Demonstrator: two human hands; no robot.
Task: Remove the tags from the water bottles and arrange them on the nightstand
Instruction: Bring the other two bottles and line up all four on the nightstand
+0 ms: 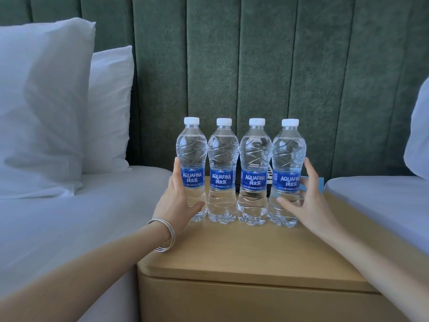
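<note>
Four clear water bottles stand upright in one straight row on the back half of the wooden nightstand [243,252], each just beside the next, white caps on and blue labels facing the camera. From the left they are the leftmost bottle [191,159], second bottle [223,159], third bottle [255,159] and rightmost bottle [288,159].

The left hand [176,201] grips the leftmost bottle. Its thumb lies across the front of the lower body and one finger runs up the bottle's left side. The remaining fingers are hidden behind the bottle.

The right hand [308,201] cups the rightmost bottle from the right. Its thumb reaches across the front of the lower body. Its fingers are spread, nearly straight, and overlap the right edge of the label. The fingers are blurred, so it cannot be determined whether they press on the plastic.

Silver bangles [166,235] circle the left wrist.

A dark object [237,180] shows only in the gaps behind the second and third bottles; its kind cannot be made out. A blue card [320,182] shows partly behind the right hand.

A white-sheeted bed [69,217] with two pillows [41,101] flanks the nightstand on the left. A second bed [383,201] on the right is cut off by the frame edge. A green padded headboard [232,54] covers the wall behind.
</note>
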